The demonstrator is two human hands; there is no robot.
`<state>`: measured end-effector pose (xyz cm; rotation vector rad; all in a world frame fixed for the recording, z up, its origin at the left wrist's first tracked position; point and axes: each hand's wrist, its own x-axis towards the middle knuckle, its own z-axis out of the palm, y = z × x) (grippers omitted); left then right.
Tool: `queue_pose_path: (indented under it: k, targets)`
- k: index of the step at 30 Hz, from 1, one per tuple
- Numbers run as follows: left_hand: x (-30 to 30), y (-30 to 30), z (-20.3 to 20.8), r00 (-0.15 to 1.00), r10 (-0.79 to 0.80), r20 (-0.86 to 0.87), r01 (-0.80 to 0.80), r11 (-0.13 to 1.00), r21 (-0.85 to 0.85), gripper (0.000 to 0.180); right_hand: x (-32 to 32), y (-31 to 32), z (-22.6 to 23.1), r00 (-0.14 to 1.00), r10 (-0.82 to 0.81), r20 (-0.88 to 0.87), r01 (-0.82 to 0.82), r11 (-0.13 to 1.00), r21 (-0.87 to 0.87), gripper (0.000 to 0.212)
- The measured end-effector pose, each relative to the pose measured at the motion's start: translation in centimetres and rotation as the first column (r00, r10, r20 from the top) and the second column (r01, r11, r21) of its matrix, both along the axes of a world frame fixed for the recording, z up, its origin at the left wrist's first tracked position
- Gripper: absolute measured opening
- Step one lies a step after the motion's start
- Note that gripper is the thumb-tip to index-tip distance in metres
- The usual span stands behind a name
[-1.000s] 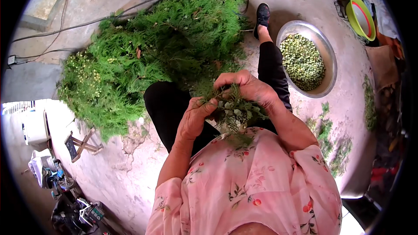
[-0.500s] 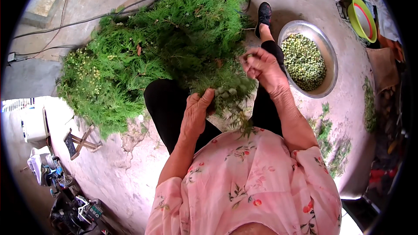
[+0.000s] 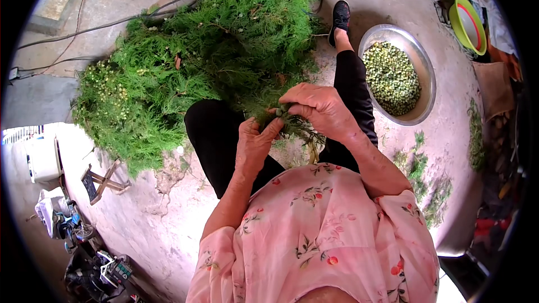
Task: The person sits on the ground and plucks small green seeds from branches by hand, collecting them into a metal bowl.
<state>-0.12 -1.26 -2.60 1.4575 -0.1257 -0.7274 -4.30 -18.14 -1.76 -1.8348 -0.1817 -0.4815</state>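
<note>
A leafy evergreen sprig point(image 3: 300, 128) is pinched at its base between the thumb and fingers of my left hand point(image 3: 252, 145), above my lap. My right hand point(image 3: 327, 111) has come in from the right, its thumb and fingertips closed at small round green cones point(image 3: 279, 111) on the sprig. The fingertips of both hands nearly meet, and they partly hide the cones. Just beyond them spreads a large heap of cut evergreen branches point(image 3: 163, 87). A wide metal basin point(image 3: 430, 81) to the right contains a mass of loose green cones point(image 3: 392, 78).
Loose sprigs point(image 3: 418, 168) lie on the concrete floor at the right. A small folding stool point(image 3: 104, 182) stands at the left. Black cables point(image 3: 126, 21) run behind the heap. A green bowl point(image 3: 460, 25) leans at the far right. My shoe point(image 3: 340, 17) rests near the basin.
My right hand has moved left and down, from beside the sprig onto it, and now meets my left hand. The left hand stays near its place, still holding the sprig.
</note>
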Motion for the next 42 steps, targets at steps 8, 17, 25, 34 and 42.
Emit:
queue_pose_path:
  k: [8,17,25,34,42]
  targets:
    - [0.1,0.0,0.1,0.975,-0.04,0.22,0.034,0.999,0.03,0.006,0.5,0.0,-0.3,0.977,0.168,-0.131,-0.171,0.985,-0.014,0.021]
    - [0.3,0.4,-0.3,0.976,-0.067,0.208,0.06,0.997,0.041,0.01,0.2,0.2,-0.3,0.945,0.188,-0.267,-0.155,0.978,0.141,0.017]
    - [0.3,0.6,-1.5,0.947,-0.055,0.316,0.033,0.997,0.075,0.012,-0.4,1.5,-0.8,0.995,0.003,-0.096,-0.008,0.999,-0.054,0.016]
    - [0.1,-0.8,0.5,0.983,0.185,0.012,-0.181,0.972,-0.152,0.01,-0.1,0.0,0.7,0.953,-0.027,-0.301,0.266,0.549,0.792,0.008]
    - [0.1,-1.5,-0.1,0.961,0.262,-0.092,-0.276,0.931,-0.237,0.01,-1.4,0.8,-0.7,0.906,0.267,-0.328,0.195,0.427,0.883,0.017]
